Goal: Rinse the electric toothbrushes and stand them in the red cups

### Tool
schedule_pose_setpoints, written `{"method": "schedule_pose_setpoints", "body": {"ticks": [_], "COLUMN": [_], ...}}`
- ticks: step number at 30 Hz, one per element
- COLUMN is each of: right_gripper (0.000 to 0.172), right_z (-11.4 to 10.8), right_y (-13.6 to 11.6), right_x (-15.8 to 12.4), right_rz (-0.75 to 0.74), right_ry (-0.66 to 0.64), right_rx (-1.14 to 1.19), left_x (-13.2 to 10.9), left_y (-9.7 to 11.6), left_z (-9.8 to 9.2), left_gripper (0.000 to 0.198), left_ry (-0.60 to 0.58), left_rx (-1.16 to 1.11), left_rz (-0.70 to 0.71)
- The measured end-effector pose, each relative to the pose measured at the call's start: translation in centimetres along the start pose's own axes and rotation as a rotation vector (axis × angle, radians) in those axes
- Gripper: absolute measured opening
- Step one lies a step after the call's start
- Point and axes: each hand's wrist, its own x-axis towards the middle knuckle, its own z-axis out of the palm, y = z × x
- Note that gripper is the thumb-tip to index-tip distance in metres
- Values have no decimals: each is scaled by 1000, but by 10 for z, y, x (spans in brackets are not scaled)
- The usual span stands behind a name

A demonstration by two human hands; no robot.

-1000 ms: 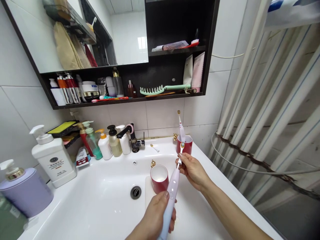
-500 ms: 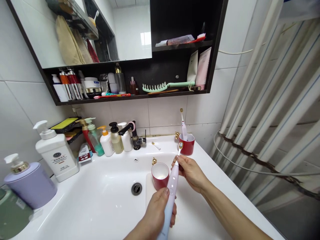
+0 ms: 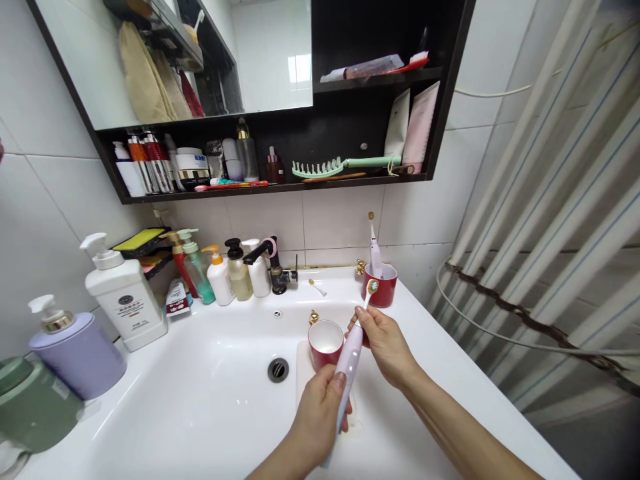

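Over the right part of the sink, both hands hold one electric toothbrush (image 3: 351, 353), tilted with its brush head up. My left hand (image 3: 320, 407) is wrapped round the pink-to-blue handle. The fingers of my right hand (image 3: 383, 337) pinch the neck where the white brush head (image 3: 373, 288) meets the handle. Just behind my left hand stands a red cup (image 3: 324, 347) with a white inside, partly hidden by the hand. Beyond the brush head, a second red cup (image 3: 385, 287) on the sink's rim holds another electric toothbrush (image 3: 375, 253). A loose brush head (image 3: 318, 288) lies near the tap.
A black tap (image 3: 275, 267) rises at the back of the white sink (image 3: 200, 393). Several pump bottles (image 3: 220, 279) line the rim on the left. A dark mirror cabinet (image 3: 280, 190) overhangs the back. White pipes (image 3: 540, 220) run along the right wall.
The view has shifted slightly, so everything sits a little further right. My left hand and the handle's lower end appear slightly higher. Both hands keep their hold on the toothbrush.
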Motion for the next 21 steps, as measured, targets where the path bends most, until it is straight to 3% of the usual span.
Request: {"method": "schedule_pose_setpoints", "body": {"ticks": [3, 7, 13, 17, 21], "right_gripper": [29, 29, 32, 32, 33], "right_z": [1, 2, 4, 4, 4], "right_y": [2, 2, 6, 2, -7], "right_x": [-1, 0, 0, -1, -4], "right_rz": [6, 5, 71, 48, 105], "right_ry": [19, 25, 54, 41, -38], "right_rx": [-19, -2, 37, 75, 194], "left_x": [1, 1, 0, 2, 4], "left_y": [-3, -3, 6, 3, 5], "left_z": [1, 2, 1, 0, -3], "left_gripper": [35, 35, 41, 41, 40], "left_ry": [-63, -14, -124, -84, -153], "left_rx": [-61, -56, -199, -176, -227], "left_rz": [-25, -6, -174, -91, -78]}}
